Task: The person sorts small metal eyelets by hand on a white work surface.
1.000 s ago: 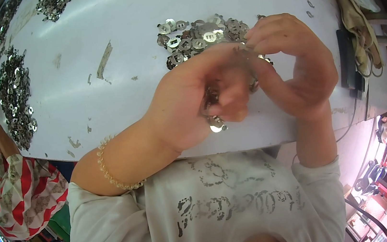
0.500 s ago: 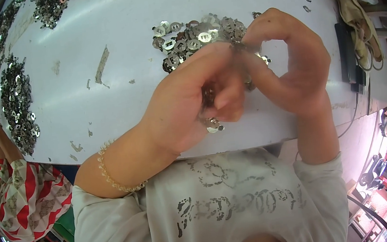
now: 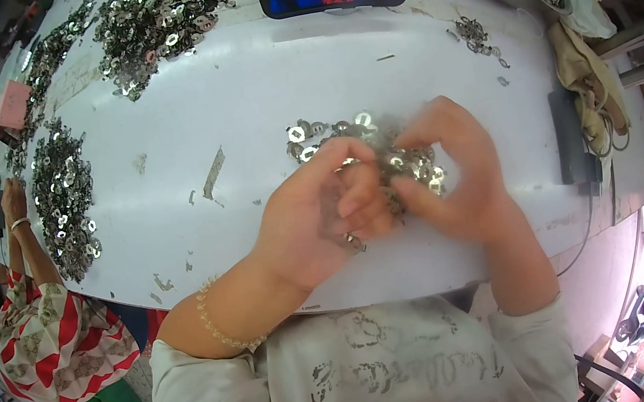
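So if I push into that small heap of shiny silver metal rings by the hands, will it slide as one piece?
Probably not. The small heap of shiny silver metal rings lies as loose separate pieces on the white table, so a push would likely scatter them. They look flat and thin, so probably stiff, light, and hard to pinch off the smooth top. Flat rings seem unlikely to roll.

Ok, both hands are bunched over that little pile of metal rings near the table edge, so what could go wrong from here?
1. The small pile of metal rings lies close to the near table edge; a sweep of the left hand or right hand might knock pieces off.
2. The fingers overlap and hide the piece between them, so a slip could go unnoticed.
3. A ring hangs low at the left hand and may drop.
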Demonstrator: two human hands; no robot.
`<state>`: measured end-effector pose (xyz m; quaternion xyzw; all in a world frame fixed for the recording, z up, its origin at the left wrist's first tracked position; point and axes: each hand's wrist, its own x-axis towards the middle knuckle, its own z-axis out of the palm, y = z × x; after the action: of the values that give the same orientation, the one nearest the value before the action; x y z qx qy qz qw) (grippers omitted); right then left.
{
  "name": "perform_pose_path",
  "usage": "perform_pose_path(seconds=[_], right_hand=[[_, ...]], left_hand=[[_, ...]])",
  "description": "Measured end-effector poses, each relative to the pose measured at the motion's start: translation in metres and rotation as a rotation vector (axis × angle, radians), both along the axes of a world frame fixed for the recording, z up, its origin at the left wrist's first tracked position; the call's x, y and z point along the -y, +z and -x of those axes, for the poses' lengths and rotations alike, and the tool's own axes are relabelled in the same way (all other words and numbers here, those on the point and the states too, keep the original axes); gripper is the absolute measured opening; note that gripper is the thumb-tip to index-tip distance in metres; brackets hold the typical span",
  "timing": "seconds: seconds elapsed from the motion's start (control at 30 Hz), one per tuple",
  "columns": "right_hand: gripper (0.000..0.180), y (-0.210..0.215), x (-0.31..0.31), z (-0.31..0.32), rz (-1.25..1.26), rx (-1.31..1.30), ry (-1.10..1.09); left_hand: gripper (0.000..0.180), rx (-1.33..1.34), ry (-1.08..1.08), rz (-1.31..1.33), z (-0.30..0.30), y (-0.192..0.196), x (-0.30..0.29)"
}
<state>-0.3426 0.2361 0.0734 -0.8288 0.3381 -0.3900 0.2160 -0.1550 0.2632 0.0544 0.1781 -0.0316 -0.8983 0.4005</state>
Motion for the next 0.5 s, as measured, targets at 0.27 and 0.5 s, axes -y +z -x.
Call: perform_pose_path(seconds=[0.27,0.5], right_hand=[[0.045,-0.007,-0.021,-0.023,0.118,-0.114,0.164],[0.041,-0.008,-0.016,-0.018,0.093,-0.175,0.135]], left_hand=[[0.022,0.201,0.028,-0.097,0.004,0.007,-0.002],[0.023,0.215,0.013,-0.098,0.006,0.003,-0.006]])
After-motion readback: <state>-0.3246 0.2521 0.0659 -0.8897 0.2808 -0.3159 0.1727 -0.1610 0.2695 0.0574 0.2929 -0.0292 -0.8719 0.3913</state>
